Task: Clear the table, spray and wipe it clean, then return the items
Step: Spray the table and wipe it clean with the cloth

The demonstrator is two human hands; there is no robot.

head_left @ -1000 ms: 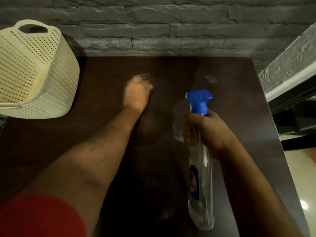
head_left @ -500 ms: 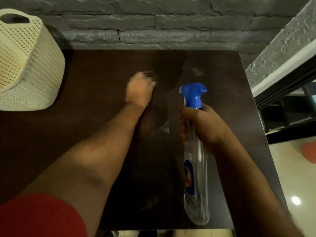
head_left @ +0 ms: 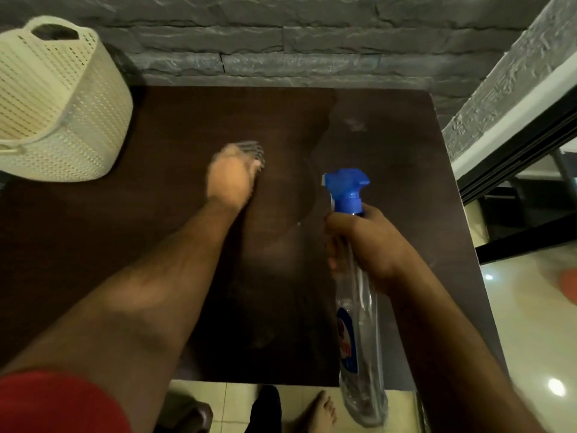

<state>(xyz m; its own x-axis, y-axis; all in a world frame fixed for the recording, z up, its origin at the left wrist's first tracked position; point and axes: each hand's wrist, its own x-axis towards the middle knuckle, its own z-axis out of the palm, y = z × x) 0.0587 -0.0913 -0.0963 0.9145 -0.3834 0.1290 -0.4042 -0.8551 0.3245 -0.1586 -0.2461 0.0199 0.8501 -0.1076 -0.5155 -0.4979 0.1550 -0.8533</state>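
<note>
Dark brown table (head_left: 93,245) sits by a gray brick wall (head_left: 281,26). Up close, right hand (head_left: 365,242) has its fingers wrapped round a clear spray bottle (head_left: 359,323) w/ a blue top, held over the table's right side. Farther on, left hand (head_left: 232,176) is blurry, mid table; can't tell if its fingers hold anything. Cream basket (head_left: 56,104) sits at the far left.
</note>
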